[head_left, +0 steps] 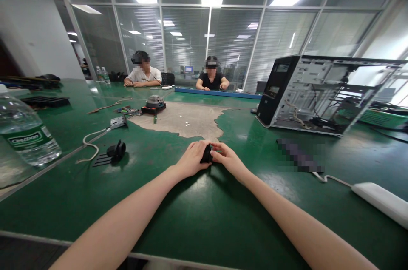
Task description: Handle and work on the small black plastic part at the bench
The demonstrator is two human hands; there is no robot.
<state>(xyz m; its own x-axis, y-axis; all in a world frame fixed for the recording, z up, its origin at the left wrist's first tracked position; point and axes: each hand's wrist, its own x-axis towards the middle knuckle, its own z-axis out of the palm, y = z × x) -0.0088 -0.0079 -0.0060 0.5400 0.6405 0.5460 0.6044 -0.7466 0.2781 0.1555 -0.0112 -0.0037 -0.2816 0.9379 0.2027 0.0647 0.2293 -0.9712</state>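
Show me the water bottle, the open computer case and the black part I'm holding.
Water bottle [26, 137], head view, on its label.
Open computer case [306, 91], head view, on its metal interior.
Black part [206, 154], head view, on its visible side.

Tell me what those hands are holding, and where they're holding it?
A small black thing, too covered to name. The left hand grips its left side; the right hand holds its right side with the fingertips.
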